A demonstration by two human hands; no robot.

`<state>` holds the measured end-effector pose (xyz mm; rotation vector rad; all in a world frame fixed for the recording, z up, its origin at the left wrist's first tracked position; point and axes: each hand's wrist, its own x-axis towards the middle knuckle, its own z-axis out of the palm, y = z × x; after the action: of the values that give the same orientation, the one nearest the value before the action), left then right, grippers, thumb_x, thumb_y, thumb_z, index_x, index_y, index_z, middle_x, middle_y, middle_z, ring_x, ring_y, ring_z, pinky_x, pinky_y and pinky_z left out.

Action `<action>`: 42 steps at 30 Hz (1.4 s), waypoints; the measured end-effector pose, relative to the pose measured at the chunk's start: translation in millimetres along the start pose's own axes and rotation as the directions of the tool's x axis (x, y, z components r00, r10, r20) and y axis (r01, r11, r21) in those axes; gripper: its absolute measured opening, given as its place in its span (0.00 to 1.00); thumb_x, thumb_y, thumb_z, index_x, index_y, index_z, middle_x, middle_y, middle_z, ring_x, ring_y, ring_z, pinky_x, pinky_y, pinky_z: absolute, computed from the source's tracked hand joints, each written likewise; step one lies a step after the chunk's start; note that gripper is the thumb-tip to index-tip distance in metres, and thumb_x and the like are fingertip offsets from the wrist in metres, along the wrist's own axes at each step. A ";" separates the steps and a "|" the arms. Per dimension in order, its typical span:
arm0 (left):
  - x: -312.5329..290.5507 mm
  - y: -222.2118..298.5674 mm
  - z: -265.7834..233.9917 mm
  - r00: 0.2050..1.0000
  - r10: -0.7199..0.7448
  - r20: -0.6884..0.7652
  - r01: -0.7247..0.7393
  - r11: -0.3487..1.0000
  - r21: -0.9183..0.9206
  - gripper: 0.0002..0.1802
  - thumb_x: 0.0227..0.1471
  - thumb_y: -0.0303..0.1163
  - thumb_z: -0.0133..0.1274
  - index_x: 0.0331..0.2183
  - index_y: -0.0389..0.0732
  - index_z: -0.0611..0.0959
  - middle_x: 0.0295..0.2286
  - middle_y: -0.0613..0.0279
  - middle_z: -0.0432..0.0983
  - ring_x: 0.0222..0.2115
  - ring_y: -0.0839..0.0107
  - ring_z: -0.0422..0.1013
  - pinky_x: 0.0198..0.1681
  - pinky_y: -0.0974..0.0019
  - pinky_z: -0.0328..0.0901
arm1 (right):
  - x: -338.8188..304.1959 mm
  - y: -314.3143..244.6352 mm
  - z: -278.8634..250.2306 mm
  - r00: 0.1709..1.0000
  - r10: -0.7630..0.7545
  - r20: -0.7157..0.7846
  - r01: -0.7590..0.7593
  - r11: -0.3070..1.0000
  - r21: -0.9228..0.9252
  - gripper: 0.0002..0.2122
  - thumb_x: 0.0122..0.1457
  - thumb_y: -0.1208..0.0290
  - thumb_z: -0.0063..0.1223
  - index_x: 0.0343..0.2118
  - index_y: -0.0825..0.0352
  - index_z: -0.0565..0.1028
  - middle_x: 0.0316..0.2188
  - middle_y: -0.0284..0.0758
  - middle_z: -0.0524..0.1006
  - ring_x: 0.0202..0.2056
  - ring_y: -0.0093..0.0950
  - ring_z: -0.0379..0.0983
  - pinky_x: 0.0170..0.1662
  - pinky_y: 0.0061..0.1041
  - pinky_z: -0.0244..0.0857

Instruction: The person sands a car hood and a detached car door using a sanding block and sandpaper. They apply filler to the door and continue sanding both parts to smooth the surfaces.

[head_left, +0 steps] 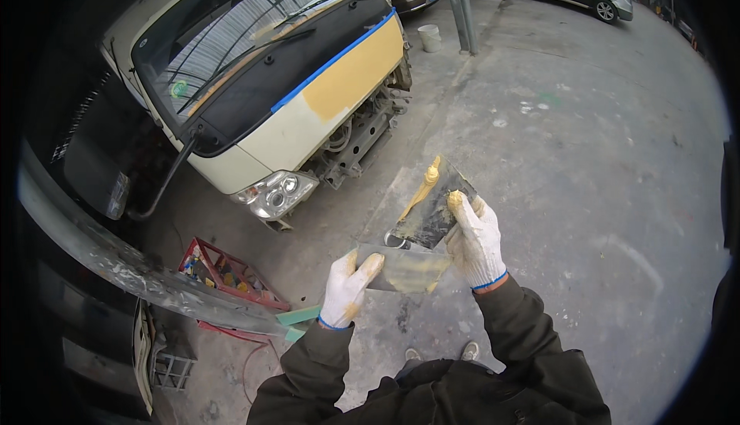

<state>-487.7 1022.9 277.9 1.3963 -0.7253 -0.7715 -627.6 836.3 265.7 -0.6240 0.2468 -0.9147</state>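
My left hand [345, 289], in a white knit glove with a blue cuff edge, pinches a flat grey putty spreader [410, 269], its thumb on top. Yellowish smears cover part of that blade. My right hand [476, 241], gloved the same way, grips a dark putty board [438, 223] by its right side. A thick streak of yellow body filler [421, 190] lies along the board's far left edge. More filler stains the right glove's thumb tip. The spreader sits just below the board, close to its lower edge; whether they touch I cannot tell.
Ahead on the left stands a cream truck cab [277, 136] with a yellow-filled front panel [354, 70] and blue masking tape [331, 64]. A red metal rack [231, 275] with supplies stands near a grey post [154, 271]. A white bucket [429, 38] and parked cars are farther back.
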 end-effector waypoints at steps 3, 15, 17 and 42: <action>-0.5 9.9 16.3 0.997 -0.002 -0.071 0.000 1.000 -0.019 0.16 0.62 0.32 0.56 0.45 0.29 0.82 0.37 0.60 0.81 0.37 0.77 0.74 0.43 0.70 0.69 | -6.4 -12.4 2.4 0.991 0.081 0.106 -0.079 0.997 -0.021 0.12 0.67 0.71 0.57 0.50 0.72 0.79 0.37 0.29 0.82 0.33 0.16 0.75 0.36 0.18 0.69; -10.4 0.8 46.1 0.968 0.068 -0.240 -0.078 0.997 -0.030 0.14 0.61 0.31 0.57 0.42 0.29 0.83 0.36 0.62 0.81 0.34 0.78 0.73 0.40 0.72 0.69 | -17.4 -50.0 -10.3 0.880 0.236 0.413 -0.008 0.876 -0.483 0.17 0.65 0.74 0.59 0.54 0.74 0.78 0.46 0.35 0.83 0.44 0.16 0.75 0.49 0.20 0.72; -12.4 0.4 48.5 0.970 0.081 -0.230 -0.083 0.997 0.001 0.14 0.61 0.30 0.57 0.43 0.29 0.83 0.36 0.62 0.81 0.35 0.78 0.73 0.40 0.72 0.69 | -18.7 -59.4 -10.6 0.863 0.282 0.419 0.027 0.803 -0.596 0.16 0.64 0.74 0.59 0.54 0.72 0.79 0.46 0.35 0.84 0.43 0.16 0.75 0.48 0.21 0.73; -14.9 16.7 57.9 0.955 0.119 -0.271 -0.106 0.993 0.059 0.11 0.59 0.31 0.58 0.38 0.30 0.83 0.32 0.64 0.80 0.32 0.79 0.72 0.37 0.72 0.67 | -10.7 -83.8 -46.8 0.759 0.460 0.461 0.200 0.508 -0.838 0.16 0.66 0.65 0.57 0.55 0.62 0.80 0.42 0.39 0.84 0.39 0.21 0.79 0.46 0.24 0.73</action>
<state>-543.0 1002.6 297.4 1.4527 -0.6011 -0.4629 -710.7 788.6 277.9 -1.8180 0.1034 -0.2805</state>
